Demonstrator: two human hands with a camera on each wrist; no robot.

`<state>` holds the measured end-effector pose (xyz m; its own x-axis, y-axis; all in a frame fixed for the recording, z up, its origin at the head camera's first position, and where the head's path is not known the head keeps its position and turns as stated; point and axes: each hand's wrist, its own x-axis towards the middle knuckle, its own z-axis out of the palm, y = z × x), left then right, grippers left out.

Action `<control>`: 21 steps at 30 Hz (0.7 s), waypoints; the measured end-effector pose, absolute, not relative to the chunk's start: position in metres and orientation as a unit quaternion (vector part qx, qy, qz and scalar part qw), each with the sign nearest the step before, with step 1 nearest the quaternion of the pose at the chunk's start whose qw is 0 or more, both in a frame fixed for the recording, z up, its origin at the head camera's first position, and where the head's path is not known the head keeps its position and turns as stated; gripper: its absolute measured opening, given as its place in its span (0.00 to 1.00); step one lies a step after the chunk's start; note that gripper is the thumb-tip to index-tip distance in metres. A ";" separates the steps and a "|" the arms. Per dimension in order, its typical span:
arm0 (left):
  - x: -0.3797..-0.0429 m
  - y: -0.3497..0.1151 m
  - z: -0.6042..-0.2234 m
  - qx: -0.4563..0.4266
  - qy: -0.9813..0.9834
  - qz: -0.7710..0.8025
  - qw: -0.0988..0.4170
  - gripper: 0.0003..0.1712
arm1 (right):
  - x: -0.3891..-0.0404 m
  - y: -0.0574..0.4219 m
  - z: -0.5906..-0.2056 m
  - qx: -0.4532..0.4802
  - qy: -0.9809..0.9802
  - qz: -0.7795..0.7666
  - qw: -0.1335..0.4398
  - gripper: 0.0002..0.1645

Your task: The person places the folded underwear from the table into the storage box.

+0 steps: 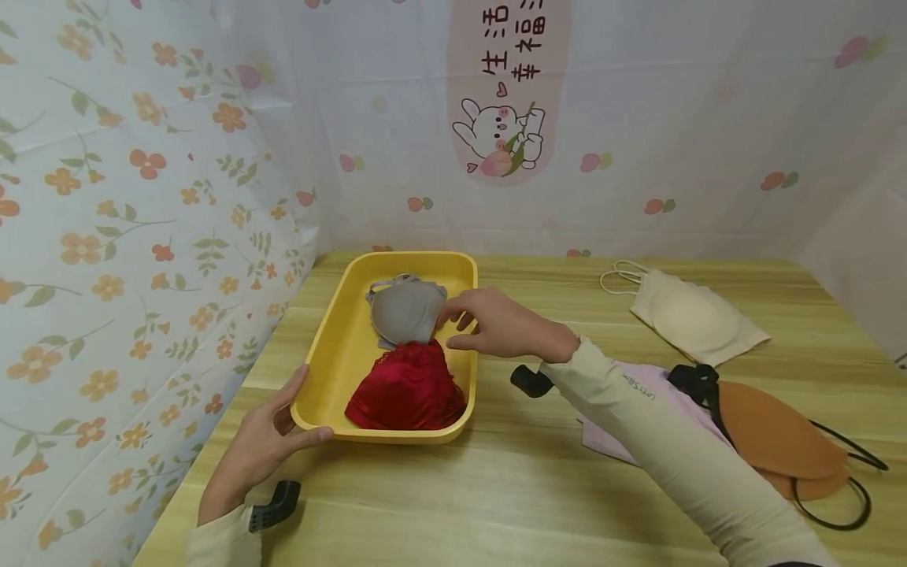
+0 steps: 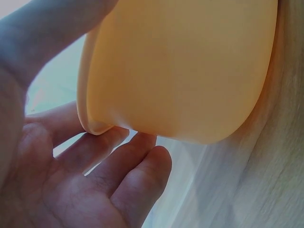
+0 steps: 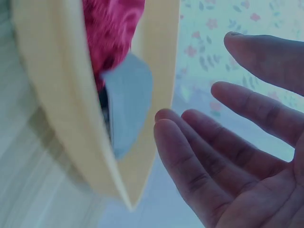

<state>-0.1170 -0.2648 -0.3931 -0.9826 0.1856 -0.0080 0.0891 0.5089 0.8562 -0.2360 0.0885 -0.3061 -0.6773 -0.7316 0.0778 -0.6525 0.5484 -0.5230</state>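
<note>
A yellow plastic bin (image 1: 322,370) stands on the table with a grey bra (image 1: 405,311) toward its far end and a shiny red bra (image 1: 407,390) at its near end. My left hand (image 1: 264,441) grips the near left corner of the bin, thumb along the near rim and fingers on the left side; the left wrist view shows these fingers (image 2: 137,166) against the outer wall. Over the right rim hovers my right hand (image 1: 496,323), close beside the grey bra. Its fingers (image 3: 183,156) are spread and hold nothing in the right wrist view.
To the right lie a cream camisole-style bra (image 1: 694,315), a lilac garment (image 1: 602,437) partly under my right forearm, and an orange bra (image 1: 779,433) with black straps. A floral curtain (image 1: 127,260) closes off the left side, and another printed curtain (image 1: 383,157) hangs behind the table.
</note>
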 end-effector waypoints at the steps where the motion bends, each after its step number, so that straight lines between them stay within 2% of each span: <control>1: -0.117 -0.265 -0.393 0.078 0.867 0.489 0.049 0.60 | -0.235 0.095 -0.305 -0.392 0.877 -0.268 0.071 0.17; 14: -0.120 -0.268 -0.394 0.082 0.881 0.463 0.050 0.60 | -0.232 0.187 -0.328 -0.326 0.907 -0.262 0.054 0.17; 21: -0.119 -0.267 -0.394 0.084 0.874 0.476 0.052 0.60 | -0.217 0.232 -0.346 -0.295 0.919 -0.251 0.071 0.19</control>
